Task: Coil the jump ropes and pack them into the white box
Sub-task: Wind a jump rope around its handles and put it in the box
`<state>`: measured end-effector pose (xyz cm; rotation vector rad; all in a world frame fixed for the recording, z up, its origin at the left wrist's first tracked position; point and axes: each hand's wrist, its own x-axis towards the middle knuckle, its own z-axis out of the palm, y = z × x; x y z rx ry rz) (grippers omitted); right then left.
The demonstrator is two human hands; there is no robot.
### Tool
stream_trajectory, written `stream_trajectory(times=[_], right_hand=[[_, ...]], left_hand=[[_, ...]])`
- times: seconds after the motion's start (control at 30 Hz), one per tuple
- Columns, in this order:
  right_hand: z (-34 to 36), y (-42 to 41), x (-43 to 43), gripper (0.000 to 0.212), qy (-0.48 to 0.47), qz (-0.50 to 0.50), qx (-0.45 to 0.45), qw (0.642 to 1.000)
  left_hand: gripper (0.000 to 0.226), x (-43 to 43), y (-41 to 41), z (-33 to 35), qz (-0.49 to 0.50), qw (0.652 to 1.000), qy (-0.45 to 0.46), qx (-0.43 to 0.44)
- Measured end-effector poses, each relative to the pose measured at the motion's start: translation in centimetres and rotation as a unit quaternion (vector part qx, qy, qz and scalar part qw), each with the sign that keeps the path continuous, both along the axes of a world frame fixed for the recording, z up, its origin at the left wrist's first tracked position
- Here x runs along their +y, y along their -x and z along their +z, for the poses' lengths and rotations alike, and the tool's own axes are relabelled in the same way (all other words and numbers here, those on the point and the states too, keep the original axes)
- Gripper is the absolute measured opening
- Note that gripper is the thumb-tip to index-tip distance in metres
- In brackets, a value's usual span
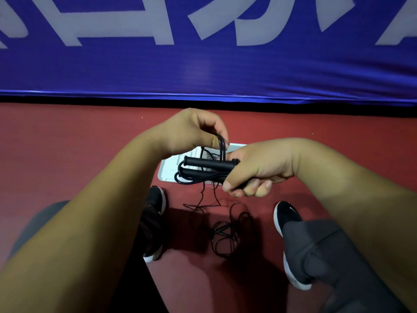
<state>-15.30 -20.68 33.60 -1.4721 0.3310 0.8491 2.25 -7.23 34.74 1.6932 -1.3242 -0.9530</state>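
Handles (207, 164) of a black jump rope lie side by side in the air above the floor, their right ends wrapped in the right hand (255, 170), whose grip is closed round both of them. Just to the left and a little farther off, the left hand (191, 132) pinches a loop of the thin cord (222, 145) between thumb and fingertips, so its grip is closed on the cord. A few turns of cord show round the handles, but most of it is not gathered: strands drop from the hands to a loose tangle (228, 229) on the floor between the shoes (286, 213). It looks like the same rope, though the frame does not settle that. The white box (168, 170) sits on the red floor (67, 143) directly beyond and below the hands, partly hidden by them. What lies inside it cannot be made out. By my reading the coiling of this rope is at an early stage, the bulk of the cord has yet to be wound up, and packing it into the box has not begun. Whether other ropes are already packed or waiting cannot be told. Along the far edge of the floor runs a blue banner (203, 71) with large pale lettering.
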Motion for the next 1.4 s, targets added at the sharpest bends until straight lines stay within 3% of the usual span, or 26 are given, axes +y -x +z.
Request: stream_trajectory(times=[0.3,0.47,0.63,0.7,0.9,1.0,1.1,1.23,1.4], right_hand=[[-0.3,-0.5,0.2,0.011,0.073,-0.040,-0.010,0.996],[-1.6,-1.1,-0.7,0.028,0.116,-0.109,-0.011,0.987],[-2.9,-1.7,-1.8,0.025,0.194,-0.163,-0.041,0.967],[-2.9,-1.8,-2.1,0.021,0.238,-0.179,-0.057,0.953],[-3.1,-3.1,-1.9,0.020,0.334,-0.249,-0.114,0.902],[-2.6,-3.4,-1.7,0.016,0.324,-0.264,-0.139,0.898],[-2.1,-3.3,-2.0,0.014,0.308,-0.272,-0.147,0.900],[-2.2,-3.5,-2.2,0.020,0.259,-0.328,-0.164,0.893],[-2.1,-3.3,-3.2,0.020,0.193,-0.403,-0.173,0.878]], left_hand=[[0.017,0.0,0.9,0.7,0.024,0.998,-0.001,-0.059],[0.009,0.3,0.5,0.2,0.013,0.963,0.025,-0.269],[0.028,0.6,1.0,0.4,-0.059,0.937,-0.044,-0.341],[0.032,0.7,1.2,0.2,-0.045,0.945,-0.077,-0.315],[0.003,0.0,1.5,-1.3,0.079,0.970,-0.154,-0.170],[0.018,-0.4,1.6,-1.4,0.132,0.969,-0.162,-0.135],[0.024,-0.7,1.9,-1.1,0.133,0.962,-0.167,-0.173],[0.030,-1.3,2.8,-0.8,0.151,0.957,-0.193,-0.155],[0.039,-1.5,3.1,-0.6,0.154,0.976,-0.150,-0.034]])
